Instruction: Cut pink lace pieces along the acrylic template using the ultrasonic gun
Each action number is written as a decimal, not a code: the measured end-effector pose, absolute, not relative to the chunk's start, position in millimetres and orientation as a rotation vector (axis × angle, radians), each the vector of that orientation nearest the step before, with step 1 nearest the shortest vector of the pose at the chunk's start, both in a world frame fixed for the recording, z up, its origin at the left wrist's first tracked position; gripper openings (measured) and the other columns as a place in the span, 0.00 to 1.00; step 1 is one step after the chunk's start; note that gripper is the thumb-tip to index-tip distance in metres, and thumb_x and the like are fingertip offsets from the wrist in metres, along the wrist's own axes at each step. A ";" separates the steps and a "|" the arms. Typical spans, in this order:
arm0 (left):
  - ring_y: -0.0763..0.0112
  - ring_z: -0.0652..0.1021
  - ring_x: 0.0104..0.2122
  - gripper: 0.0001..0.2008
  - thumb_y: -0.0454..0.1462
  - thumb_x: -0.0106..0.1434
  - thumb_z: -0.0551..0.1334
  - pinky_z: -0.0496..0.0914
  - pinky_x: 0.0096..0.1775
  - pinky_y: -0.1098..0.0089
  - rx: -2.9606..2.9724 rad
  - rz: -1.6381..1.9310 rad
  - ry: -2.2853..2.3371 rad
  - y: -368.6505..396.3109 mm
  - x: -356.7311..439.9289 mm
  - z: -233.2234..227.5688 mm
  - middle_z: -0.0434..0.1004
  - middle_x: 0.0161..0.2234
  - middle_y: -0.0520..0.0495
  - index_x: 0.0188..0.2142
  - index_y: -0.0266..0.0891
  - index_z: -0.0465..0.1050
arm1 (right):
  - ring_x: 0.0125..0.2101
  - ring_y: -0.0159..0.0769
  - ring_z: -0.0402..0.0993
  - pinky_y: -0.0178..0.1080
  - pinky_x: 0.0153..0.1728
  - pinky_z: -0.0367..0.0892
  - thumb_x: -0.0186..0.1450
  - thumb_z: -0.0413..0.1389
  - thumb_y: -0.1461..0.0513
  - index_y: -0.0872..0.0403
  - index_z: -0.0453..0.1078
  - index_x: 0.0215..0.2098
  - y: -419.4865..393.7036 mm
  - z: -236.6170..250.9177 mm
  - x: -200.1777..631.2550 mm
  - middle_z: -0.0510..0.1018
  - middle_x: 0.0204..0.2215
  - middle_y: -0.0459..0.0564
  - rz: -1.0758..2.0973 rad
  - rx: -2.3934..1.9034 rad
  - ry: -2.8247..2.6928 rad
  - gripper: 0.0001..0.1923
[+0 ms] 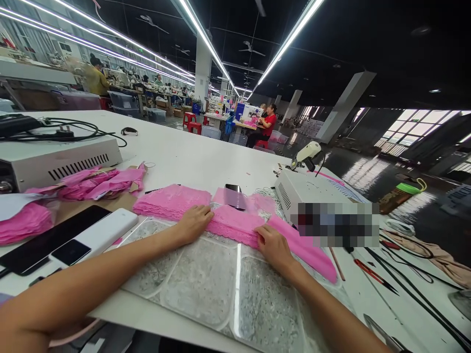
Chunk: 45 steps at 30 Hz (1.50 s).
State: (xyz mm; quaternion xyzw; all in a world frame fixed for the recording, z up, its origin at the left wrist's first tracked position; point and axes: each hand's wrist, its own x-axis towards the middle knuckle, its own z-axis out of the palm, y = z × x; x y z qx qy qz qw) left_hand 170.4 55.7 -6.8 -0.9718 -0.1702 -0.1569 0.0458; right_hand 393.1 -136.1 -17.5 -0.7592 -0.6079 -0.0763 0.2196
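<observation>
A strip of pink lace fabric lies across the white table, at the far edge of a clear plastic mat. My left hand rests flat on the lace near a thicker stack of pink lace. My right hand presses on the strip farther right, fingers pinching its near edge. The strip runs on past that hand toward the lower right. A dark phone-like object lies on the pink fabric just beyond my hands.
A white metal box with cables stands at left, another white box at right. Loose pink pieces, a phone and a white power bank lie at left. Red-handled scissors and cords lie at right. Other people work at distant tables.
</observation>
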 end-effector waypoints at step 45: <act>0.58 0.74 0.55 0.14 0.34 0.71 0.55 0.70 0.57 0.60 -3.191 -0.665 0.118 -16.5 64.9 -2.8 0.76 0.52 0.39 0.52 0.36 0.72 | 0.41 0.41 0.76 0.41 0.40 0.72 0.62 0.55 0.68 0.52 0.77 0.41 -90.1 12.1 350.4 0.80 0.39 0.52 0.085 -1.800 -1.996 0.12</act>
